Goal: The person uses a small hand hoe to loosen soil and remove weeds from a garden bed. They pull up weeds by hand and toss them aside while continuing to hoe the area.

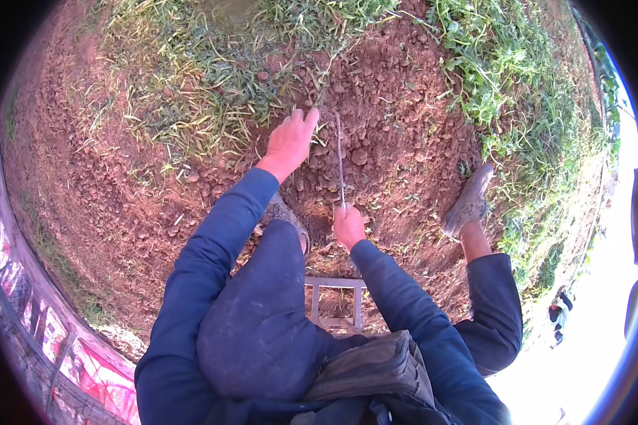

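My right hand (349,226) grips the near end of a thin metal tool (341,154), perhaps a sickle, whose long narrow part points away from me and curves slightly at its far tip. The tip is close to the reddish soil. To its left, my left hand (291,139) reaches down at the edge of the cut greenery (212,106), thumb and fingers close to some pale stalks (319,85). Whether the fingers pinch a stalk cannot be made out.
Leafy green plants (484,90) grow at the right. My shoes stand on cloddy soil (404,133), the right one (469,202) beside the plants. A low metal-framed stool (335,282) is beneath me. A dark bag (372,366) lies at my waist. Wooden rails (58,313) run along the lower left.
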`<action>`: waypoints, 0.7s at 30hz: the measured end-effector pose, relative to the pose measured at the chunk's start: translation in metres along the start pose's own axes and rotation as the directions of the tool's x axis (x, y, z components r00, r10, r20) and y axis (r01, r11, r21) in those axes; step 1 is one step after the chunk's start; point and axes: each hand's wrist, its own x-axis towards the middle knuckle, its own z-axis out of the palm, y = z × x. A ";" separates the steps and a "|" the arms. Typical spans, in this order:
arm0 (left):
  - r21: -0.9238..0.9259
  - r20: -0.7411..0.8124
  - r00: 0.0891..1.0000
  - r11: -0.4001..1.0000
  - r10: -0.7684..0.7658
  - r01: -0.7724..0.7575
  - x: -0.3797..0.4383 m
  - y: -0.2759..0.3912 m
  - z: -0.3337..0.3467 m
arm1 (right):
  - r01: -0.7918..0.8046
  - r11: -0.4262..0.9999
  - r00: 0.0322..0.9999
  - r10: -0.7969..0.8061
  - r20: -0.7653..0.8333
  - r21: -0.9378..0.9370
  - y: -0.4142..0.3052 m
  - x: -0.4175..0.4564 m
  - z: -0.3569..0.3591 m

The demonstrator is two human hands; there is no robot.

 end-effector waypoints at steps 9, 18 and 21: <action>-0.598 0.202 0.909 0.689 -0.363 0.408 -0.030 -0.035 -0.027 | 0.039 0.999 0.999 -0.039 -0.017 -0.030 0.010 0.002 -0.002; -0.194 -0.232 0.968 0.980 -0.094 0.049 -0.025 -0.013 0.028 | -0.002 0.999 1.000 0.002 -0.012 0.051 0.014 0.007 0.004; -0.169 -0.192 0.976 0.983 -0.107 0.075 -0.020 -0.012 0.024 | 0.064 0.997 0.996 -0.066 -0.060 -0.038 0.012 0.006 0.003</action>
